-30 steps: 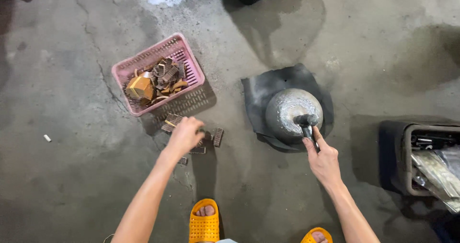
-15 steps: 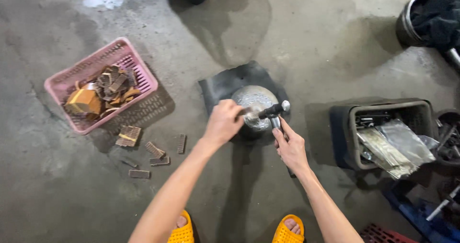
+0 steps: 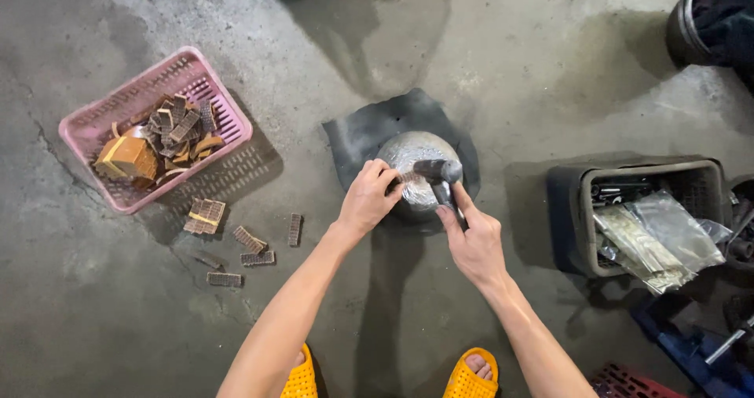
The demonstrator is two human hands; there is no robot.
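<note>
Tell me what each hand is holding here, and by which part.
The right hand grips a hammer by its handle, head over the rounded metal block. The left hand pinches a small ridged piece by one end on that block.

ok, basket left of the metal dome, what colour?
Pink: a slotted plastic basket holding brown ridged pieces. Shows best in the head view, the only view here.

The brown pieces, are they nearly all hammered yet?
Some brown pieces already sit in the pink basket. The left hand holds one on the metal dome; the right hand grips the hammer. Several loose pieces wait on the floor.
</note>
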